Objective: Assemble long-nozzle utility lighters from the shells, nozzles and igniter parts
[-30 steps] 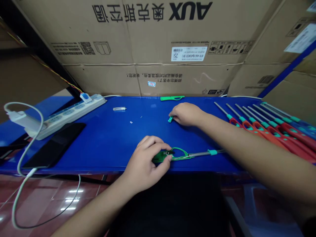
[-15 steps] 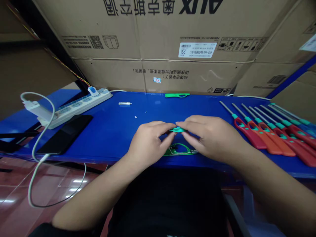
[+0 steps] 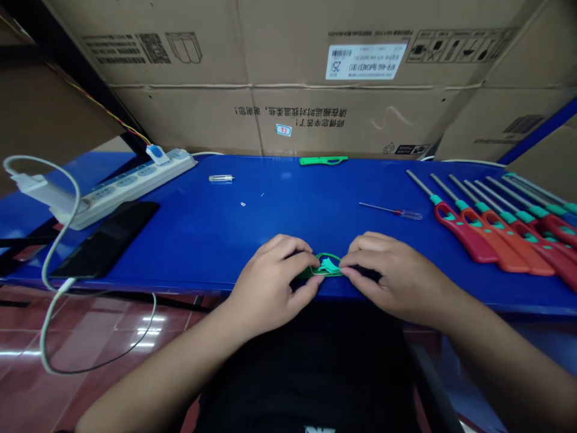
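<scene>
Near the front edge of the blue table lies a green lighter casing half [image 3: 306, 273] with a looped trigger guard and a thin wire. Over that loop sits a small teal plastic trigger [image 3: 330, 266]. My left hand [image 3: 282, 279] pinches at the trigger's left end, its fingertips close to the casing. From the other side, my right hand [image 3: 390, 273] grips the trigger's right end between thumb and fingers. Fingers partly hide the casing's two ends. At the back of the table rests another green casing half [image 3: 323, 160].
A screwdriver [image 3: 401, 213] lies right of centre, beside a row of red and orange stick lighters [image 3: 466, 231]. On the left are a black phone [image 3: 106, 239], a white power strip [image 3: 130, 186] and a clear tube [image 3: 220, 178]. A cardboard box [image 3: 288, 78] stands behind.
Both hands have come down toward me with the teal trigger, from above the casing to its loop. The screwdriver, hidden before, now shows. The view has tilted down slightly.
</scene>
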Demonstrator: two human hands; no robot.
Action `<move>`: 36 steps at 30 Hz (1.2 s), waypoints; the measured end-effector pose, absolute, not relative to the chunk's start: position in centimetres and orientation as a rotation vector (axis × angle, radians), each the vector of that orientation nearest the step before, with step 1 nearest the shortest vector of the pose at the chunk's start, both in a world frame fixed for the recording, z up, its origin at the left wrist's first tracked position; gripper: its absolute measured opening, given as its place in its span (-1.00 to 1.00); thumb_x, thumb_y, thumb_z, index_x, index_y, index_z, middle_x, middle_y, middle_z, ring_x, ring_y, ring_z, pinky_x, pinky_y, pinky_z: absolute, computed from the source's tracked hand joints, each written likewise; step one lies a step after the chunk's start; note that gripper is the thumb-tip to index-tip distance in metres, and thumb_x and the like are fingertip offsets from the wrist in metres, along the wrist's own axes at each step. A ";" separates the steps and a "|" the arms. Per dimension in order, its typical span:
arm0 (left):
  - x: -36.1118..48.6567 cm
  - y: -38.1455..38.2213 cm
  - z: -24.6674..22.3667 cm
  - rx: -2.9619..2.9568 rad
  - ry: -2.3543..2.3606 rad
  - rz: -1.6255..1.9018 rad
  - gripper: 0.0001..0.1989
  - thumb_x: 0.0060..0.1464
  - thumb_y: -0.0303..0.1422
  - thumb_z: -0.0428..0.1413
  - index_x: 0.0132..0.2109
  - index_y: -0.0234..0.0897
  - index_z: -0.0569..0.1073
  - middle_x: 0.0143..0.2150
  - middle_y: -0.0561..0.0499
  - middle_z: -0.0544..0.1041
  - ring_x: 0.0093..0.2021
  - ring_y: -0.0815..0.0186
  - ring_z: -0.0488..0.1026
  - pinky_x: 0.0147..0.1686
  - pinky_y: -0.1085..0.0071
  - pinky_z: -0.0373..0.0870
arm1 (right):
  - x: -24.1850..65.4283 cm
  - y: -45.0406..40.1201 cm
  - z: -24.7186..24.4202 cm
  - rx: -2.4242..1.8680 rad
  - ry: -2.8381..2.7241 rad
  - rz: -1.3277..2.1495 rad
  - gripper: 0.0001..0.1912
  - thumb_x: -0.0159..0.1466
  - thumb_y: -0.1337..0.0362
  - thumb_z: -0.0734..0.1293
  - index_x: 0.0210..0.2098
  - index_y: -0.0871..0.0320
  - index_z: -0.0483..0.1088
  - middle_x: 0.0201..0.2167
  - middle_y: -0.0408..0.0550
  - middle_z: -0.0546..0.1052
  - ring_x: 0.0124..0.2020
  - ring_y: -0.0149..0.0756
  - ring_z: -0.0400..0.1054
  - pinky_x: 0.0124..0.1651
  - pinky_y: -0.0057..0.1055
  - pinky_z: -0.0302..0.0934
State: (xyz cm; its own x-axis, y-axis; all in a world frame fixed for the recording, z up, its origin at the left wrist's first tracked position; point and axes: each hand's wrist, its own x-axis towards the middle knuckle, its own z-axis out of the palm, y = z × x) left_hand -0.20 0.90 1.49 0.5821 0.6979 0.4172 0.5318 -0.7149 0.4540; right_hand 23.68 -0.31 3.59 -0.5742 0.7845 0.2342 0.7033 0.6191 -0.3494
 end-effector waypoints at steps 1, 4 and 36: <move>-0.2 0.9 1.3 2.538 1.010 0.828 -0.83 0.23 -0.32 0.16 -0.07 -0.23 0.54 -0.04 -0.05 0.53 -0.02 0.20 0.43 -0.02 0.21 0.39 | 23.7 -0.4 3.5 -1.194 -2.482 0.295 -0.79 0.38 0.33 0.25 -0.26 0.15 0.54 -0.37 -0.05 0.50 -0.31 -0.28 0.33 -0.21 -0.29 0.22; -0.3 1.0 0.9 2.474 1.071 0.868 -0.80 0.21 -0.33 0.18 -0.03 -0.24 0.48 -0.06 -0.04 0.52 -0.04 0.22 0.42 -0.03 0.23 0.38 | 23.6 -0.4 3.1 -1.198 -2.475 0.274 -0.79 0.37 0.34 0.25 -0.28 0.16 0.53 -0.39 -0.05 0.48 -0.32 -0.29 0.30 -0.21 -0.29 0.20; -0.7 1.5 1.2 2.447 0.903 0.646 -0.77 0.29 -0.42 0.10 0.00 -0.09 0.58 -0.05 0.00 0.42 -0.04 0.29 0.37 -0.01 0.27 0.34 | 22.4 0.4 5.0 -1.244 -2.723 0.094 -0.79 0.29 0.43 0.27 -0.46 0.20 0.45 -0.45 -0.07 0.42 -0.39 -0.29 0.25 -0.29 -0.34 0.08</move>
State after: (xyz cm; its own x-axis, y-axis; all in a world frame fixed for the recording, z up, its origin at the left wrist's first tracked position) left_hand -0.68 1.52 1.18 0.6758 0.6867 0.2678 0.4757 -0.6838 0.5533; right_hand 22.36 0.43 4.97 -0.6461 0.7558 0.1066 0.7467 0.6548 -0.1170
